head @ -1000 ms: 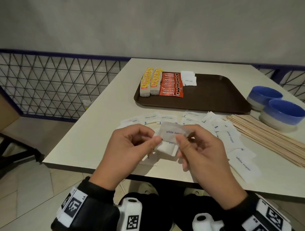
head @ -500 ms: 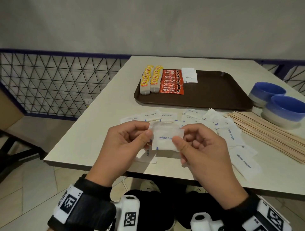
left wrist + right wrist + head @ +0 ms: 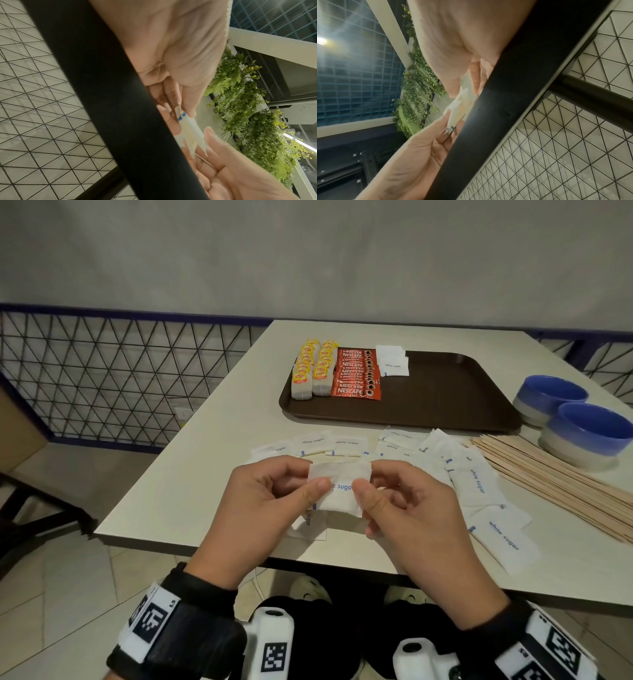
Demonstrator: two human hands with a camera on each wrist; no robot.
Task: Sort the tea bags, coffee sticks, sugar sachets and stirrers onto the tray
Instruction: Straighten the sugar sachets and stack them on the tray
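Observation:
Both hands hold a small stack of white sugar sachets just above the table's near edge. My left hand pinches its left side, my right hand its right side; the wrist views show the stack edge-on. More sugar sachets lie loose on the table beyond and to the right. Wooden stirrers lie in a bundle at the right. The brown tray holds yellow tea bags, red coffee sticks and a few sugar sachets along its left part.
Two blue bowls stand at the table's right edge beside the stirrers. A wire-mesh railing runs to the left of the table. The table's near edge is right under my hands.
The sachet stack has been squared up between my hands and both thumbs have slid inward over its front. The hands stayed in place near the table edge.

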